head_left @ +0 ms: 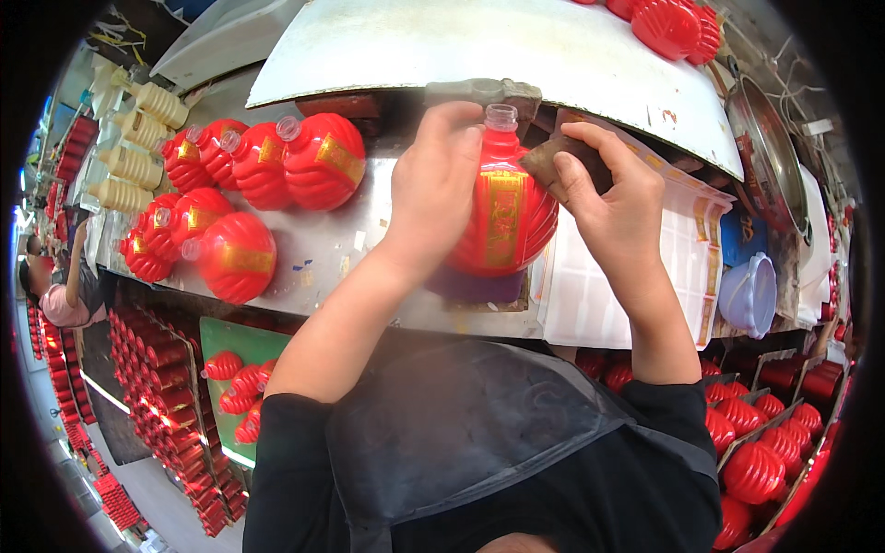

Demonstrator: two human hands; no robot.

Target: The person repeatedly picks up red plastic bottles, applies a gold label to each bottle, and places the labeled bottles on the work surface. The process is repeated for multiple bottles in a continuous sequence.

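A round red ribbed bottle (536, 207) with a clear neck and a gold label (503, 219) stands upright in front of me on a dark purple pad (479, 287). My left hand (437, 184) is closed against the bottle's left side, its fingertips up beside the neck and partly hidden behind it. Between the thumb and fingers of my right hand (613, 184) is a flat, dark brown piece (573, 162), its kind unclear. One corner of that piece is at the bottle's right shoulder, near the label; whether it touches I cannot tell.
Several red bottles with gold labels (323, 164) cluster at left, cream bottles (143, 132) beyond them. White label sheets (599, 276) lie right of the bottle, with a lilac bucket (748, 295) farther right. A white board (479, 46) spans the back. Crated red bottles (754, 472) sit lower right.
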